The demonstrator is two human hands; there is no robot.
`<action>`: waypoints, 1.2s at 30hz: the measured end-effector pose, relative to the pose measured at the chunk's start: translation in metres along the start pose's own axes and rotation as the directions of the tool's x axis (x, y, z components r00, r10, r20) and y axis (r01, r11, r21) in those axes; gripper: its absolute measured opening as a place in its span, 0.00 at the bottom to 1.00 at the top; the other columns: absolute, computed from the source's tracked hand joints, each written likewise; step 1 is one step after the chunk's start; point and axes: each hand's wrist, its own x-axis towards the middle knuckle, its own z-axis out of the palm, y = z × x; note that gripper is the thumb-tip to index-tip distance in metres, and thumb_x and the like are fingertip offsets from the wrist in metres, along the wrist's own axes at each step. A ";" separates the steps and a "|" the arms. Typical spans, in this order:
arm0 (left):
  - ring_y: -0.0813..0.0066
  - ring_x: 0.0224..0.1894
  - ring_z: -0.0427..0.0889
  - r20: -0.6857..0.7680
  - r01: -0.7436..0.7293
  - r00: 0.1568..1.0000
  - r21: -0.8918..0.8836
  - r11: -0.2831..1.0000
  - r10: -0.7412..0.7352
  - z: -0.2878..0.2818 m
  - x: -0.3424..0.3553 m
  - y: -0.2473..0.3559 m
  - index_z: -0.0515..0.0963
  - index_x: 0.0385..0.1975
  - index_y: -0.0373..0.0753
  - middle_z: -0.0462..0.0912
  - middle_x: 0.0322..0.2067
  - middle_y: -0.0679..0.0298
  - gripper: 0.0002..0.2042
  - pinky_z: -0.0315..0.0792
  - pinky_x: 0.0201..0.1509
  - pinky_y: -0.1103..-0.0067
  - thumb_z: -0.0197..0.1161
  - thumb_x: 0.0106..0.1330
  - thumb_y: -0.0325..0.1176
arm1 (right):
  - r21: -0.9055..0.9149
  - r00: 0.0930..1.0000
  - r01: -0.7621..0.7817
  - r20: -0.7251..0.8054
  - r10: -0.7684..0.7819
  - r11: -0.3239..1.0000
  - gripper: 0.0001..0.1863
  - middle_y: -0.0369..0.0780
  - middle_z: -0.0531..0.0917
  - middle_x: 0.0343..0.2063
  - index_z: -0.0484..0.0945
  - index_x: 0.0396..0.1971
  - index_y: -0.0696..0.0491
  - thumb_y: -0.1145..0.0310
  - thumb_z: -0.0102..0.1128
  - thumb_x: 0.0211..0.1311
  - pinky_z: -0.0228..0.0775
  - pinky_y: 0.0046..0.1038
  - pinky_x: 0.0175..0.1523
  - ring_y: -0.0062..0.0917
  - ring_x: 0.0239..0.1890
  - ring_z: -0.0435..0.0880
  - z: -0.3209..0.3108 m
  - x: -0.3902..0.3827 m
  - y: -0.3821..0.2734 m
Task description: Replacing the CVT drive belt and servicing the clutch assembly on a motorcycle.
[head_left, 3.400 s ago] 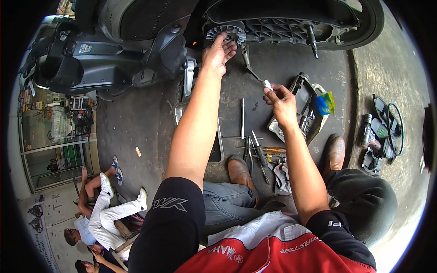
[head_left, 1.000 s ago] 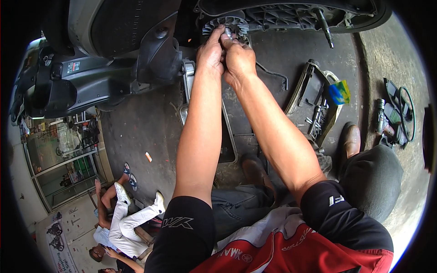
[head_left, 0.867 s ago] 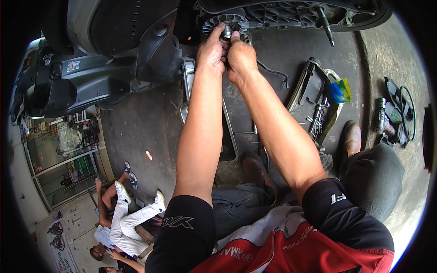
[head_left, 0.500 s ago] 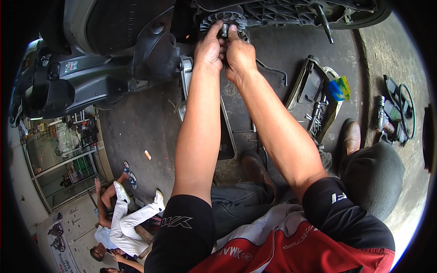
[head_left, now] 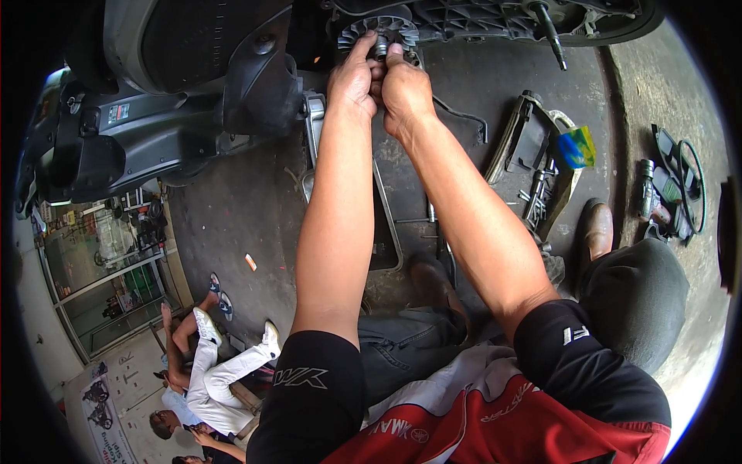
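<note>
black sleeves (head_left: pixel 321 414), pale lettering (head_left: pixel 301 377) | red-and-white shirt (head_left: pixel 483 429) | grey trousers (head_left: pixel 634 301) | brown shoes (head_left: pixel 597 232)

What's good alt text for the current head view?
The left hand and right hand hold a small metal cylinder at the finned disc of a scooter. Tools lie on the dark floor; people sit at lower left.

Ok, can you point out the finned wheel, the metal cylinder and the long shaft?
Finned wheel (head_left: pixel 396 30): head view, on its fins.
Metal cylinder (head_left: pixel 381 49): head view, on its side, between the thumbs.
Long shaft (head_left: pixel 549 35): head view, halfway along its length.
</note>
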 end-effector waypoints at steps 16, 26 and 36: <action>0.82 0.12 0.64 0.008 -0.002 1.000 -0.036 0.999 0.002 0.000 0.002 -0.003 0.77 0.25 0.41 0.71 0.16 0.71 0.17 0.54 0.12 0.83 0.75 0.60 0.47 | -0.015 0.999 0.033 0.004 -0.033 0.999 0.18 0.32 0.78 0.22 0.77 0.28 0.52 0.58 0.52 0.77 0.63 0.20 0.23 0.16 0.19 0.72 0.001 0.002 0.002; 0.84 0.15 0.67 0.038 0.008 0.999 -0.022 1.000 -0.007 0.008 -0.017 0.007 0.81 0.34 0.41 0.79 0.21 0.70 0.14 0.60 0.15 0.85 0.71 0.64 0.46 | -0.033 0.996 0.051 0.074 -0.048 0.998 0.12 0.35 0.80 0.23 0.77 0.32 0.56 0.63 0.61 0.71 0.65 0.21 0.24 0.17 0.18 0.73 -0.002 0.002 -0.007; 0.68 0.40 0.87 0.030 -0.040 0.999 0.038 0.998 0.039 0.001 -0.012 0.003 0.80 0.43 0.34 0.88 0.39 0.54 0.20 0.78 0.41 0.77 0.69 0.64 0.47 | -0.109 0.986 0.128 0.120 -0.115 0.986 0.10 0.34 0.79 0.21 0.80 0.28 0.56 0.66 0.66 0.65 0.65 0.24 0.27 0.18 0.21 0.73 -0.012 0.006 -0.007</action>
